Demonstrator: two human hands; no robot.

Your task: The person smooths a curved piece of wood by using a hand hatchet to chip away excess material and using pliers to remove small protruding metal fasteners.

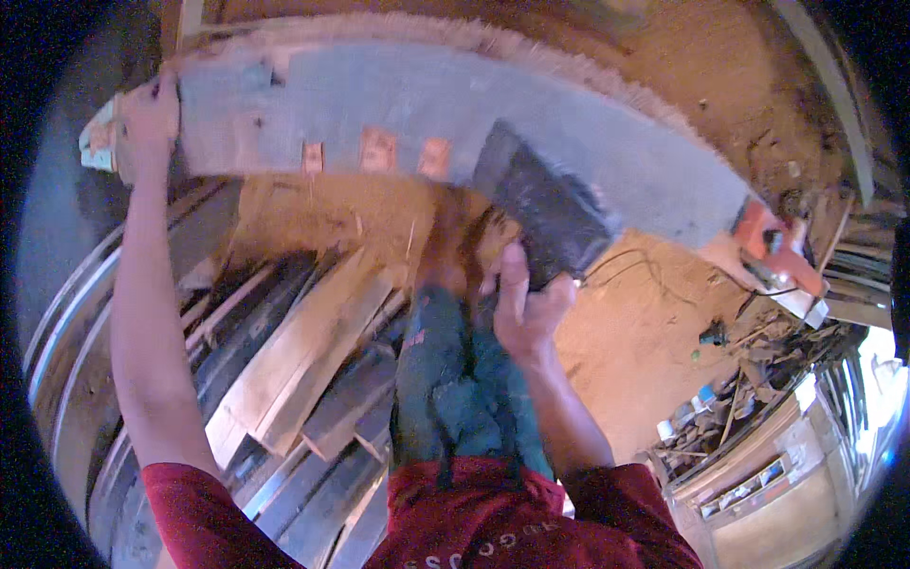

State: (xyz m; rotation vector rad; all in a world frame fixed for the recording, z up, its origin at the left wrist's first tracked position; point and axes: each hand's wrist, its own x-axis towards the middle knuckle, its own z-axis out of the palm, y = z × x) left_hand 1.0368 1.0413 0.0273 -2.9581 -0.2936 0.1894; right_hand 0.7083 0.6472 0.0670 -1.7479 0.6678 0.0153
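A long grey-blue wooden board (pixel 379 104) spans the upper part of the view, its near edge carrying three small pinkish-tan patches. At its left end my left hand (pixel 150 119) is closed over the board; the fingertips are partly hidden and soft with blur. My right hand (pixel 533 308) grips a dark, flat rectangular piece (pixel 540 204) by its near end, thumb on top. That piece overlaps the board's face right of the middle, somewhat blurred. Whether it touches the board, I cannot tell. An orange tool (pixel 782 251) sits at the board's right end, its kind unclear.
Below the board, at left, lie several stacked planks (pixel 294 356), pale and dark. Sandy brown ground (pixel 616 322) stretches to the right. Farther right are a scrap heap (pixel 720 403) and a wooden panel or box (pixel 777 512). A thin cable (pixel 654 261) lies near the board.
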